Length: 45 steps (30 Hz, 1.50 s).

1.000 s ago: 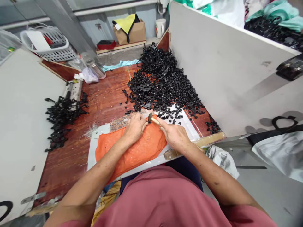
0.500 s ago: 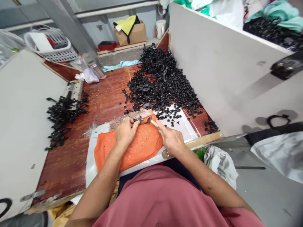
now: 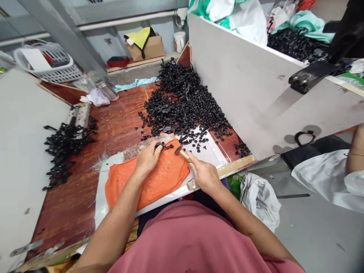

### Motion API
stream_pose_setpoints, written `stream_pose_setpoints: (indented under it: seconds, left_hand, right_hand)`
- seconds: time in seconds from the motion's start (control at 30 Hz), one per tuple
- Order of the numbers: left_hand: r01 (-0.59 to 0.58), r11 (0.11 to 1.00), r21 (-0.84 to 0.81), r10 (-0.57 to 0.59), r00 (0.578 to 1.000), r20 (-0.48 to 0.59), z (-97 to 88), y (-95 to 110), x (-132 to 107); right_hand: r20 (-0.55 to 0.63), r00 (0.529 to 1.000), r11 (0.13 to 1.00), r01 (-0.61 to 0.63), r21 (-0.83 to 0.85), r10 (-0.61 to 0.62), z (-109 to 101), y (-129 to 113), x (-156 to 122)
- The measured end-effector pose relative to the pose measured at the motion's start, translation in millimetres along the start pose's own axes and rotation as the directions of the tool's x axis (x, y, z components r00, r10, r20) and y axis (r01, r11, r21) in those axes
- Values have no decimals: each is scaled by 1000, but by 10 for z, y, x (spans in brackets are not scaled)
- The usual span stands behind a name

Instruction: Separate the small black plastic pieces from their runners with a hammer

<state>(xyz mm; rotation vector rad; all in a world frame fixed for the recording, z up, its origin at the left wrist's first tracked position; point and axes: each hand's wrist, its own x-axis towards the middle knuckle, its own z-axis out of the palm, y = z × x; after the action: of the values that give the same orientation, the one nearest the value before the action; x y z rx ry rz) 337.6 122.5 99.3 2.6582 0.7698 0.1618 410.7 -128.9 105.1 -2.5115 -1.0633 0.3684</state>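
Note:
My left hand [image 3: 148,157] rests over the far edge of an orange cloth [image 3: 159,178], thumb and fingers pinched on a small black plastic or rubber part [image 3: 167,146] that sticks out to the right. In my right hand [image 3: 205,173] is a short tool with a pale wooden handle [image 3: 184,154] and a dark, flattish head, its exact kind unclear. The tool's head is just right of the black part, over the cloth, with a small gap between them. A large pile of similar black parts [image 3: 182,102] lies beyond my hands.
Another heap of black parts [image 3: 66,148] sits at the left. Pale partition boards [image 3: 241,76] stand on both sides. A steel bottle [image 3: 106,89], a basket [image 3: 51,64] and a mug [image 3: 179,41] are at the back. Another person's arm [image 3: 356,148] shows at the right edge.
My right hand has drawn the tool back from the black part, toward me and to the right. The view has shifted, and another person's arm now appears at the right.

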Motion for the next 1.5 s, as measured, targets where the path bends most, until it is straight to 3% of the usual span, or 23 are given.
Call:
stream_pose_setpoints:
  seconds: [0.1,0.17,0.3,0.37,0.47,0.63,1.17,1.5]
  left_hand:
    - [66,998,18,-67,997,46,-37,22,65]
    - [46,999,-23,-46,999,23,-67,59,77]
    - [-159,967,-200,142,985,-94,-128,285,-8]
    - [-232,926,-297,223,973,-65,-119,484,-76]
    - [-260,893,-368,305,950,66,-14,791,-132]
    - [-230,933,-278,290,936,200,225,1056,-51]
    - [-157,981,-114,176,969,174,448,1219,161]
    - [-160,981,110,135,968,211,471,1338,123]
  right_hand:
    - [-57,998,999,-30,31,31,-11,181,-165]
    - [-74,996,998,-49,49,53,-27,305,-301]
    - [-85,988,991,-128,42,131,-74,564,-599]
    - [-82,982,985,-169,32,171,-93,693,-725]
    - [-66,977,979,-201,23,202,-108,846,-849]
    - [-45,975,975,-217,44,219,-95,947,-912]
    - [-70,978,974,-187,129,197,-10,1033,-899]
    - [-83,977,977,-187,101,195,28,1036,-919]
